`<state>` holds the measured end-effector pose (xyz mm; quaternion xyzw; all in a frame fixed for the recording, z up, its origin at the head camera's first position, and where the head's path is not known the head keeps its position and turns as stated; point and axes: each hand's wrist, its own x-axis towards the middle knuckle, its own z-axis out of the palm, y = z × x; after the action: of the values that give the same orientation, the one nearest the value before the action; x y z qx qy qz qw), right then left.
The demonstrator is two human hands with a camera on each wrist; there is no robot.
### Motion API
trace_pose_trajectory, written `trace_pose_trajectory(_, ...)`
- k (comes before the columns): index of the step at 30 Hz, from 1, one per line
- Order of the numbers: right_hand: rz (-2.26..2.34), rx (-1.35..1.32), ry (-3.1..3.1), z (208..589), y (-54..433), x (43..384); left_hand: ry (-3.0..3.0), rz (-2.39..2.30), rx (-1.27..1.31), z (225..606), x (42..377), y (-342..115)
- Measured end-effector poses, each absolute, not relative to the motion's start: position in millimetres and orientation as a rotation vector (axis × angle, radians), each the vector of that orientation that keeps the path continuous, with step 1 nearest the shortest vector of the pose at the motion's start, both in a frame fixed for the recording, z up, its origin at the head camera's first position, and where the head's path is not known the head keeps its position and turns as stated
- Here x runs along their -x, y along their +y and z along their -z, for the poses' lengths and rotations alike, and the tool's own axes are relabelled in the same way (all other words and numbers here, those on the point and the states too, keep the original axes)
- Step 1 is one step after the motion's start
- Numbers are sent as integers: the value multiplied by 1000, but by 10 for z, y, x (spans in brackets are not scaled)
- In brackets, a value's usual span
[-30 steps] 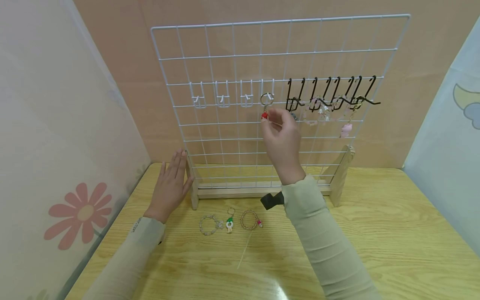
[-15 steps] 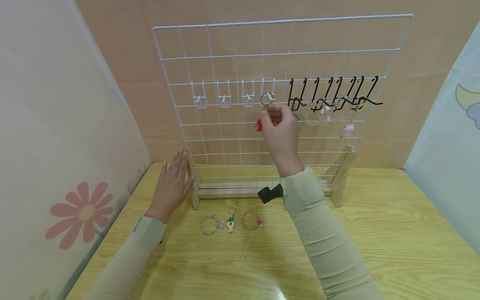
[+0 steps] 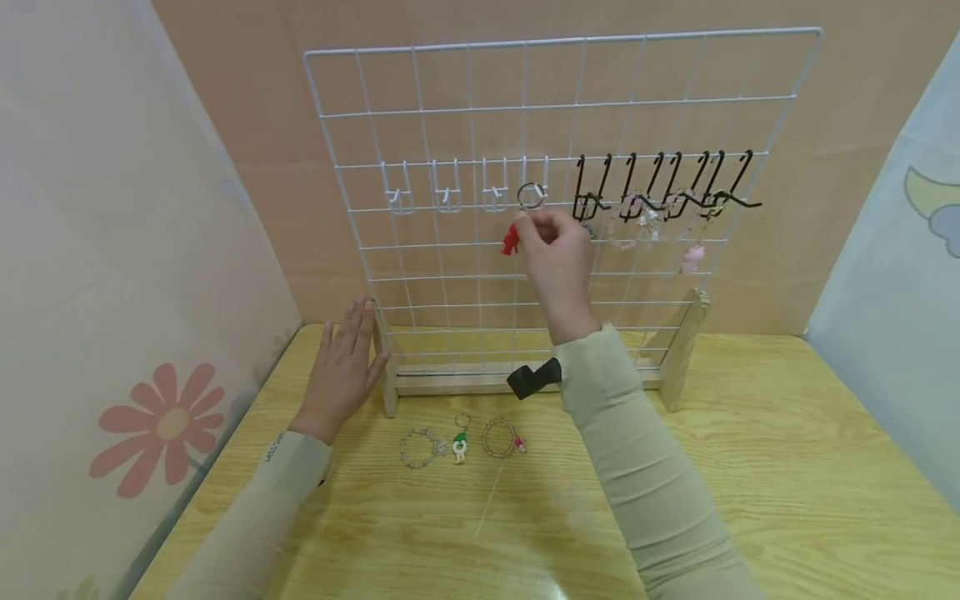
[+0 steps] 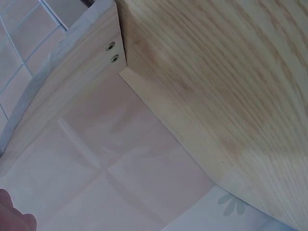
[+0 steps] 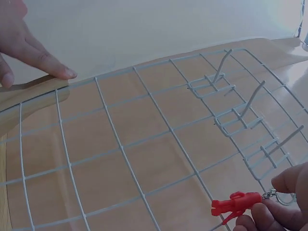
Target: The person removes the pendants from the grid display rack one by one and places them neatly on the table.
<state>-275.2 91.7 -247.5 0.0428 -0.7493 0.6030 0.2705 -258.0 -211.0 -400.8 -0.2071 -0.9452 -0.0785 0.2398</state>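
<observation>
Between thumb and fingertips my right hand (image 3: 558, 254) pinches a keychain with a red figure (image 3: 511, 239). Its metal ring (image 3: 530, 196) stands up at the rightmost white hook (image 3: 540, 192); whether the ring is round the prong I cannot tell. In the right wrist view the red figure (image 5: 236, 204) sticks out sideways from the fingers, with a short chain (image 5: 270, 194) by the thumb. My left hand (image 3: 339, 371) rests with straight fingers against the left wooden foot (image 3: 385, 367) of the white wire grid rack (image 3: 480, 275).
Several white hooks (image 3: 447, 198) hang left of the keychain. Black hooks (image 3: 630, 187) on the right bear bracelets and a pink charm (image 3: 693, 259). On the table lie a clear bead bracelet (image 3: 417, 448), a green-and-white keychain (image 3: 460, 447) and a brown bracelet (image 3: 498, 438).
The right hand has risen slightly and shifted a little left, its pinch now higher on the keychain. The red figure has swung out to the left. My left hand stays put.
</observation>
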Motion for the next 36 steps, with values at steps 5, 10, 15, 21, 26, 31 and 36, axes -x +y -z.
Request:
trace_pose_trajectory(5, -1634, -96, -2003, 2468, 912, 2773, -2609, 203, 557, 3985, 2583, -2100)
trace_pose_trajectory(10, -1677, -101, -1952, 2476, 917, 2758, -2611, 195, 555, 3975, 2575, -2097)
trace_pose_trajectory(15, -1718, -133, -1897, 2491, 912, 2722, -2603, 197, 557, 3977, 2574, -2093)
trace_pose_trajectory(21, -1820, -171, -1789, 2502, 883, 2689, -2610, 205, 558, 3994, 2585, -2104)
trace_pose_trajectory(26, -1881, -217, -1706, 2497, 875, 2646, -2599, 209, 569, 4006, 2593, -2117)
trace_pose_trajectory(31, -1872, -205, -1740, 2500, 900, 2581, -2598, 213, 571, 4001, 2585, -2113)
trace_pose_trajectory(36, -1855, -216, -1762, 2484, 921, 2521, -2599, 219, 568, 3994, 2579, -2107)
